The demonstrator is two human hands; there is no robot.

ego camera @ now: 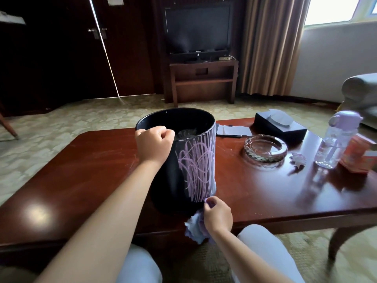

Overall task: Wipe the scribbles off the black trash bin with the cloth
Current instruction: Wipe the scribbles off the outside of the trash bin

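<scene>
well, the wooden bench (pixel 81 160) carries everything, and the black trash bin (pixel 173 180) stands upright near its front edge, between the person's arms. the left hand (pixel 154 145) is clenched over the near rim, its grip steadying the bin. purple scribbles (pixel 199 170) cover the right part of the near wall from rim to base; the left part looks plain black, so i judge most of the wiping is left to do. the right hand (pixel 217 215) pinches the cloth (pixel 195 227), a pale blue-purple rag, at the bottom of the scribbles, touching the bin's base, the rest hanging past the bench edge. a glass ashtray (pixel 265 149) and a clear bottle (pixel 334 144) sit to the right, well apart. no writing is readable; the orange box's (pixel 357 158) print is too blurred.
</scene>
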